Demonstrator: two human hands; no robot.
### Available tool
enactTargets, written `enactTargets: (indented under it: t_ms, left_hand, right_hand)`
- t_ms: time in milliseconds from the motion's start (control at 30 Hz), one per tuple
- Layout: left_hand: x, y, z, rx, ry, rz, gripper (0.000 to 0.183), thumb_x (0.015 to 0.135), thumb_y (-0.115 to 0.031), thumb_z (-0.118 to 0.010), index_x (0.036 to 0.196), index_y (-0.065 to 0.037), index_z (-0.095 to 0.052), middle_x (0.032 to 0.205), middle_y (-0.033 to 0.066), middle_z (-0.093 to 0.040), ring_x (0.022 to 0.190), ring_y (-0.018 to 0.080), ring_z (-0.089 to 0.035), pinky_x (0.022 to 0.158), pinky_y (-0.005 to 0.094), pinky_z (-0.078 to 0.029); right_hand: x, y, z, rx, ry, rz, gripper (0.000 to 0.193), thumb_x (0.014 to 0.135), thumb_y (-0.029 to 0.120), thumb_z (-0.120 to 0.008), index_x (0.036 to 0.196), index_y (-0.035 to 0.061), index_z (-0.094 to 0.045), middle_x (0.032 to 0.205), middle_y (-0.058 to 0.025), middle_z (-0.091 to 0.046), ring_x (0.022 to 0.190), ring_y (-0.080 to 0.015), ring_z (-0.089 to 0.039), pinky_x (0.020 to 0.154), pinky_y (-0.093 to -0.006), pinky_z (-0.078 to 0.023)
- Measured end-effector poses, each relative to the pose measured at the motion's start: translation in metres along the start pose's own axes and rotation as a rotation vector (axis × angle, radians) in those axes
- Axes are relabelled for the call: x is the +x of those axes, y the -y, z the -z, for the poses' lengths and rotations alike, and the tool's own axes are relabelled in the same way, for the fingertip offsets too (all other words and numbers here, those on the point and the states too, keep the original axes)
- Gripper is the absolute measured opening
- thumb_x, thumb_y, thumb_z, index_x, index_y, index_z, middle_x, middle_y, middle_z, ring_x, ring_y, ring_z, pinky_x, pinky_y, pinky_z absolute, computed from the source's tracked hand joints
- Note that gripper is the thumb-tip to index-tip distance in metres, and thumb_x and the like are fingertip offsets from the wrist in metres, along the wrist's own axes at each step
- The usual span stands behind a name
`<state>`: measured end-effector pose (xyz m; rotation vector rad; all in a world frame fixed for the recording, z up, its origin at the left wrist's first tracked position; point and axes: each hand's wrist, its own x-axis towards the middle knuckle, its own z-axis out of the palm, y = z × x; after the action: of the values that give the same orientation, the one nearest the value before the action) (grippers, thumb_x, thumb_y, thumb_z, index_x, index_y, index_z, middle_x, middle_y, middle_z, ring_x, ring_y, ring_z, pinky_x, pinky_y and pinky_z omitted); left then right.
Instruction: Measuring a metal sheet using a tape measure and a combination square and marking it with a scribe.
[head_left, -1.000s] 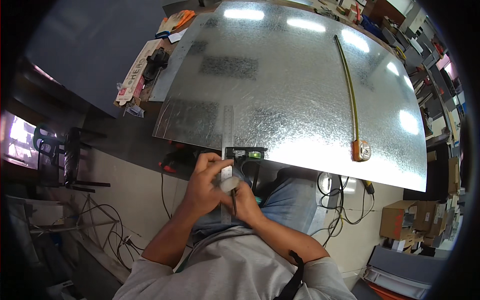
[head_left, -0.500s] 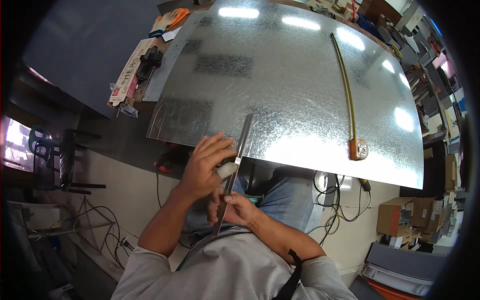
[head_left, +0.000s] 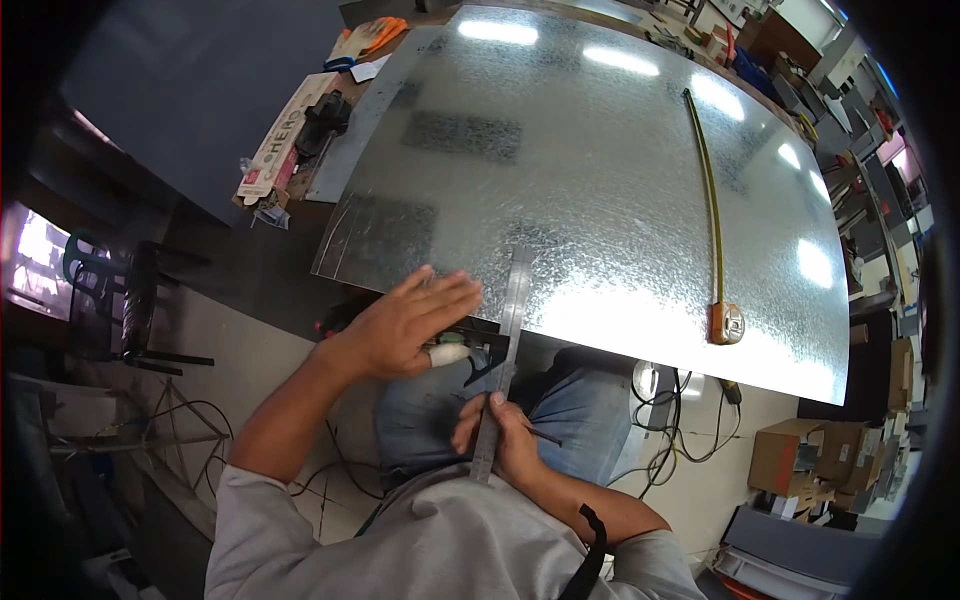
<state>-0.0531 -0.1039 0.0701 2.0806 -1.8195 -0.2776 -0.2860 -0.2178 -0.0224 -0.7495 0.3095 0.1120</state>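
Note:
A combination square has its steel blade (head_left: 516,300) lying across the near edge of the shiny metal sheet (head_left: 590,200), with the lower end pointing at my shirt. Its dark head (head_left: 487,362) sits at that edge. My left hand (head_left: 400,325) reaches over the edge with fingers stretched out, its white-wrapped thumb close to the head; whether the palm touches the head is hidden. Below the sheet, my right hand (head_left: 508,435) is closed on the lower part of the blade. A thin dark stick (head_left: 545,436) shows beside that hand; its kind is unclear.
An orange tape measure (head_left: 727,324) with its yellow tape drawn out lies on the right of the sheet. At the far left are a long carton (head_left: 285,140), a black tool (head_left: 322,122) and orange gloves (head_left: 378,35). Cables (head_left: 670,440) and cardboard boxes (head_left: 800,445) are at right.
The square's blade has turned from edge-on to face-up and now lies over the sheet edge. My left hand has moved off the blade, fingers flattening out. The whole view has shifted slightly.

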Motion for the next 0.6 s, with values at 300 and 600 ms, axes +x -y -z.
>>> enactTargets:
  t_ms: [300,600]
  left_hand:
    - [-0.004,-0.001,0.078,0.172,-0.443,0.279,0.106,0.076,-0.039,-0.089,0.16,-0.005,-0.035,0.168,0.0191,-0.03,0.156,0.0362,-0.027,0.126,0.0489,-0.027]
    - [0.002,-0.028,0.025,0.322,0.163,0.1,0.101,0.075,-0.013,-0.082,0.162,-0.016,-0.032,0.172,0.0077,-0.025,0.159,0.0307,-0.021,0.125,0.0572,-0.028]
  right_hand:
    - [0.004,0.025,-0.005,-0.515,0.085,-0.013,0.051,0.112,0.044,-0.04,0.119,0.0005,-0.066,0.086,-0.0078,-0.072,0.081,-0.0145,-0.065,0.075,-0.0287,-0.052]
    - [0.032,0.026,-0.014,-0.365,0.208,-0.177,0.051,0.112,0.047,-0.041,0.124,0.0043,-0.067,0.089,-0.004,-0.072,0.09,-0.0121,-0.066,0.082,-0.0289,-0.051]
